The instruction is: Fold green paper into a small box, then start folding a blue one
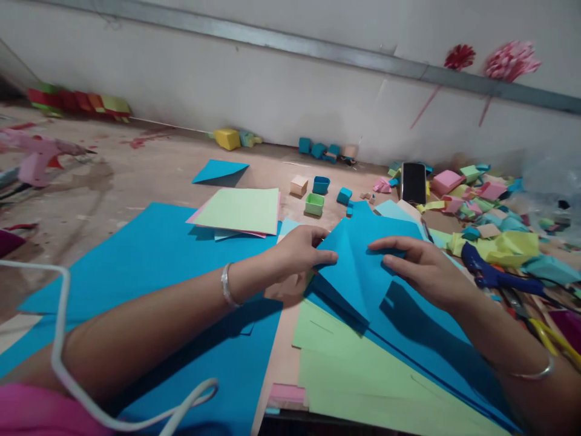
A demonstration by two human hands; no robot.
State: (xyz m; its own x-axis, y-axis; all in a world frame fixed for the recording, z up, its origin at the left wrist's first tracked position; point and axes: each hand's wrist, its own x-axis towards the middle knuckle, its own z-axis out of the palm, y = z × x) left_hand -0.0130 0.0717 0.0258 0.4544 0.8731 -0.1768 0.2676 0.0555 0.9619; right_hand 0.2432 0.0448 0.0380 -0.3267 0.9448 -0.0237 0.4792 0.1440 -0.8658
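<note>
My left hand point(299, 245) pinches the left edge of a creased blue paper sheet point(347, 266), thumb on top. The sheet's near corner is lifted a little and shades what lies beneath. My right hand point(420, 272) is held over the blue paper at the right, with thumb and index finger slightly apart and nothing between them; I cannot tell whether the fingertips touch it. Light green sheets point(345, 363) lie under the blue paper. Beyond my left forearm is a stack of green and pink squares point(240, 209), on a large blue sheet point(136, 254).
Small folded paper boxes, one of them green point(314, 204), stand ahead. Paper scraps point(490, 200), a phone point(413, 183), a blue glue gun point(494, 272) and yellow-handled scissors point(544, 336) crowd the right. A pink glue gun point(39, 154) lies left; a white cable point(61, 339) crosses my left arm.
</note>
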